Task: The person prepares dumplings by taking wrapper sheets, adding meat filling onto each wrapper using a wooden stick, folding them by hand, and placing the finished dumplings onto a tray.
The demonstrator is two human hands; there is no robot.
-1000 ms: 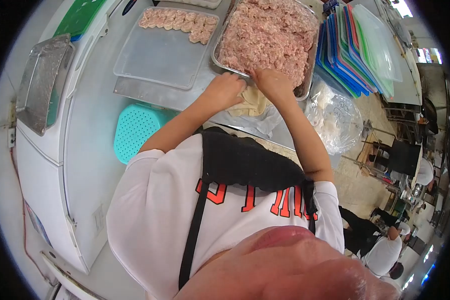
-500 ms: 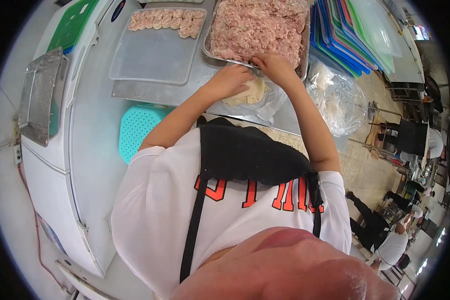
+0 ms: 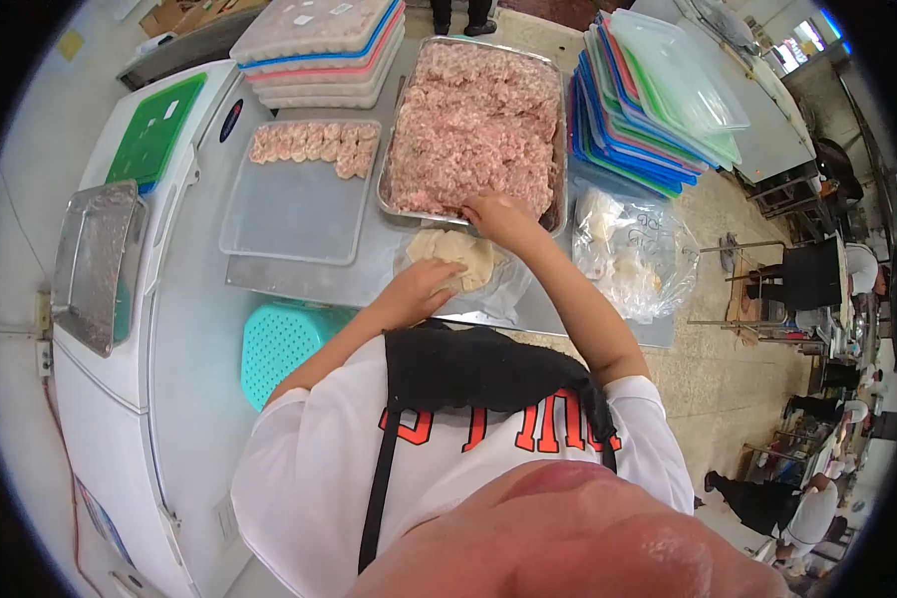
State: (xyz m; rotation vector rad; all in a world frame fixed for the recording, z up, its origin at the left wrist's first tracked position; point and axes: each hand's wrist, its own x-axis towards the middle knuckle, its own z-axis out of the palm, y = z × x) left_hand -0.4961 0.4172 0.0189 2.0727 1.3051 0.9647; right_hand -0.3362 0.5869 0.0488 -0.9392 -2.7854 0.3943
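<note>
A stack of thin, pale dough wrappers (image 3: 473, 261) lies on clear plastic at the front of the metal table. My left hand (image 3: 417, 291) rests at its near left side, fingers stretched over the dough and thumb apart. Just beyond, my right hand (image 3: 500, 217) is at the near rim of a deep metal tray (image 3: 560, 199) heaped with minced meat (image 3: 473, 125). Its fingers are bent together against the meat, and whatever is in them is hidden. Left of the tray, a translucent plastic tray (image 3: 294, 214) carries rows of filled dumplings (image 3: 314, 143) along its far side.
Covered trays (image 3: 319, 60) are stacked at the back left, coloured lids (image 3: 633, 120) at the right. A plastic bag (image 3: 640, 259) with white contents lies near the right edge. A turquoise basket (image 3: 287, 349) stands below the table beside a white freezer (image 3: 184, 299). People work far right.
The view has tilted, bringing the covered tray stack into sight. My left hand has drawn back toward the near edge of the wrappers, uncovering more dough. My right hand stays by the meat tray's rim.
</note>
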